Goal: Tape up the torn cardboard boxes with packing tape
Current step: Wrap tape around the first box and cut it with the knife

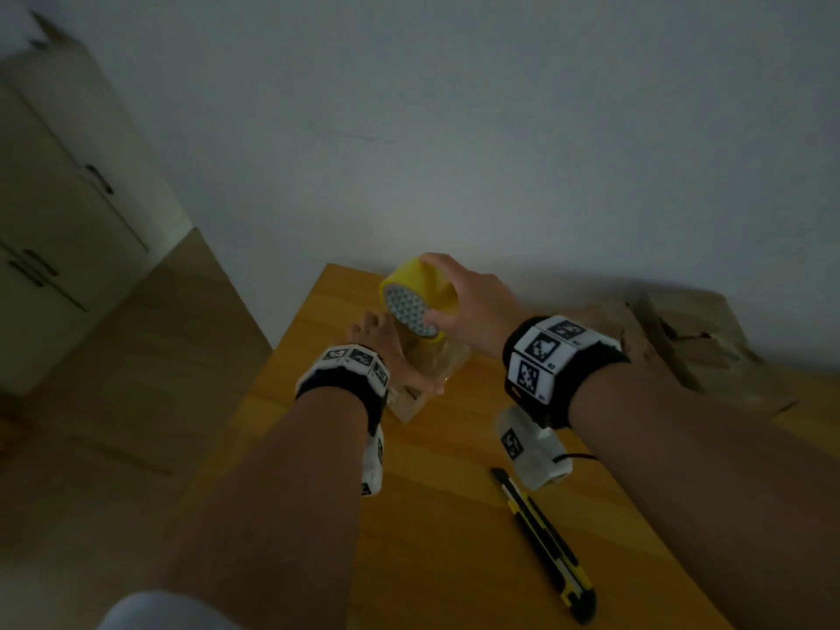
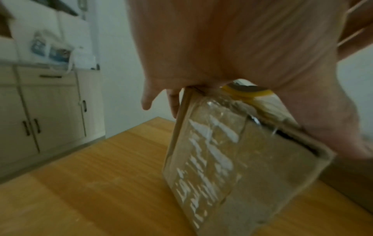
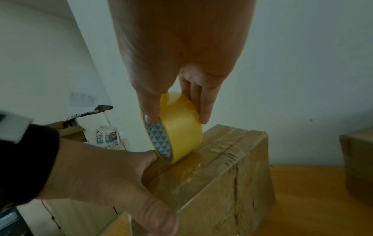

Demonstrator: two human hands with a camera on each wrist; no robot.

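A small cardboard box (image 1: 432, 379) (image 3: 228, 175) (image 2: 252, 159) stands on the wooden table (image 1: 454, 516), with shiny clear tape over its top and side. My left hand (image 1: 386, 352) (image 3: 113, 172) grips the box's near top edge, thumb on one face, fingers over the other. My right hand (image 1: 459, 293) (image 3: 181, 99) holds a yellow roll of packing tape (image 1: 416, 297) (image 3: 179, 127) between thumb and fingers. The roll's rim rests on the box top, with a strip of tape laid down behind it. In the left wrist view only the roll's edge (image 2: 248, 92) shows past the palm.
A yellow-and-black utility knife (image 1: 545, 543) lies on the table near the front right. More cardboard boxes (image 1: 691, 338) (image 3: 357, 162) sit at the right against the wall. White cabinets (image 1: 54, 229) (image 2: 40, 111) stand off to the left beyond the table edge.
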